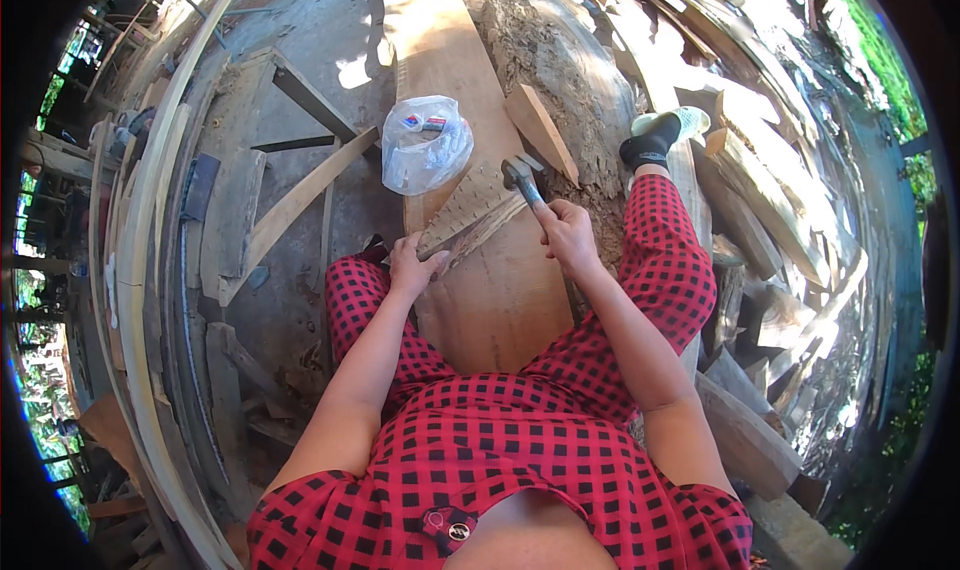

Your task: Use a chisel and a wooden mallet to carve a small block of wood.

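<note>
My right hand (570, 238) is closed round the handle of a hammer (521, 173), its metal head raised above the plank near the far end of a wedge-shaped piece of wood (468, 206). Rows of small points, which look like nails, stud the face of that piece. My left hand (413, 267) grips its near left corner, thumb and fingers on the edge. Under it lies a wide wooden plank (490, 320) between my legs. Just beyond the piece, a clear plastic bag (427, 155) rests on the plank; its contents are hard to make out.
A short wood block (541, 132) leans by a rough log (560, 70) right of the plank. Split timber (770, 205) is heaped along the right side. To the left stand a wooden frame (300, 210) and long upright strips (135, 270). My right foot (655, 140) is stretched forward.
</note>
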A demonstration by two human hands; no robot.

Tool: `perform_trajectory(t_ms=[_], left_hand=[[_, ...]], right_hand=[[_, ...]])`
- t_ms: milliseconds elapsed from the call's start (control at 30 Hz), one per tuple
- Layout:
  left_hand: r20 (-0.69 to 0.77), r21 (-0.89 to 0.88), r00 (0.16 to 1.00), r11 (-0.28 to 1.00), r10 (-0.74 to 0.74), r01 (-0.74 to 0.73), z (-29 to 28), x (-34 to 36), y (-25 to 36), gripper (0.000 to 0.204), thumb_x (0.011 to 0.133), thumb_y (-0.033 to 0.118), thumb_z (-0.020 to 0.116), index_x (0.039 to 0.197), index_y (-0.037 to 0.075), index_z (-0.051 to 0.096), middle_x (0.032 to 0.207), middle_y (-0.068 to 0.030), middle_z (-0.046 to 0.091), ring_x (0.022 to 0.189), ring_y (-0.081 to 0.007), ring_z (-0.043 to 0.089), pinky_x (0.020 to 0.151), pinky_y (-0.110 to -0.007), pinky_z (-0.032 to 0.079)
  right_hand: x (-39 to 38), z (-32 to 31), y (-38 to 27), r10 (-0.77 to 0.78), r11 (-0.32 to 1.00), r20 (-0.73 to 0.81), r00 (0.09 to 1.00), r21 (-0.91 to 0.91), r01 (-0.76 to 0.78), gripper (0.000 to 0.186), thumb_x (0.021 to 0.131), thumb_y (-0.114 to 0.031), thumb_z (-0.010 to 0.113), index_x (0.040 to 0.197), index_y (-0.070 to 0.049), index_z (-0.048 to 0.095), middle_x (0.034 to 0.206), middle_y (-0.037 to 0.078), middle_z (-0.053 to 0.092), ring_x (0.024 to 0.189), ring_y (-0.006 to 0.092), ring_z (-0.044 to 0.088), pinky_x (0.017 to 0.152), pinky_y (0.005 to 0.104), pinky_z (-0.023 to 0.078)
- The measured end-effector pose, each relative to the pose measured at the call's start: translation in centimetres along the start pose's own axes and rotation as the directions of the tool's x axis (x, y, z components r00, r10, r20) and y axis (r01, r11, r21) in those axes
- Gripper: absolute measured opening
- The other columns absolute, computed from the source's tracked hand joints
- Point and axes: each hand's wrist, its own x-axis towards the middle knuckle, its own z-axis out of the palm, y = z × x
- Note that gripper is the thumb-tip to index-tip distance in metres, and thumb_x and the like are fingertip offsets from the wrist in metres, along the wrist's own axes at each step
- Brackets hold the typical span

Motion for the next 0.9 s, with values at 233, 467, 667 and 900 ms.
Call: perform_trajectory(t_ms=[233,467,667,900], left_hand=[[-0.041,-0.096,0.999,0.995,0.034,-0.038,0.5,0.6,-0.2,0.068,0.070,0.050,0.074,0.122,0.010,0.058,0.119,-0.0152,0.050,0.115,-0.0336,0.046,0.099,-0.042,0.037],[-0.018,-0.129,1.000,0.992,0.010,-0.012,0.7,0.7,-1.8,0.067,0.072,0.049,0.073,0.127,0.015,0.054,0.135,-0.0160,0.034,0.126,-0.0354,0.033,0.104,-0.042,0.033],[0.005,-0.155,0.999,0.987,0.034,-0.032,1.2,1.1,-1.8,0.067,0.072,0.049,0.073,0.126,0.015,0.055,0.141,-0.0181,0.029,0.128,-0.0379,0.032,0.104,-0.044,0.033],[-0.050,-0.147,0.993,0.983,0.107,-0.113,0.9,1.3,-2.0,0.067,0.072,0.046,0.074,0.125,0.010,0.056,0.136,-0.0197,0.038,0.125,-0.0361,0.039,0.104,-0.041,0.034]], right_hand=[[2.1,2.4,6.7,-0.211,0.951,-0.235,0.949,-0.274,0.144,0.036,0.088,-0.030,0.061,0.068,-0.001,0.056,0.052,0.003,0.049,0.041,0.0110,0.048,0.038,0.0276,0.038],[0.0,2.1,1.6,-0.059,0.982,-0.094,0.994,0.176,0.075,0.031,0.093,-0.030,0.057,0.076,-0.004,0.058,0.052,0.001,0.049,0.037,0.0058,0.041,0.034,0.0210,0.032],[1.4,2.1,4.5,-0.059,0.974,-0.094,0.994,-0.225,0.037,0.035,0.091,-0.031,0.060,0.070,-0.002,0.055,0.053,0.003,0.050,0.040,0.0079,0.045,0.038,0.0231,0.035],[-0.4,2.0,1.3,-0.106,0.979,-0.089,0.990,0.166,0.120,0.034,0.091,-0.030,0.060,0.072,-0.002,0.057,0.053,0.001,0.050,0.039,0.0074,0.043,0.037,0.0211,0.033]])
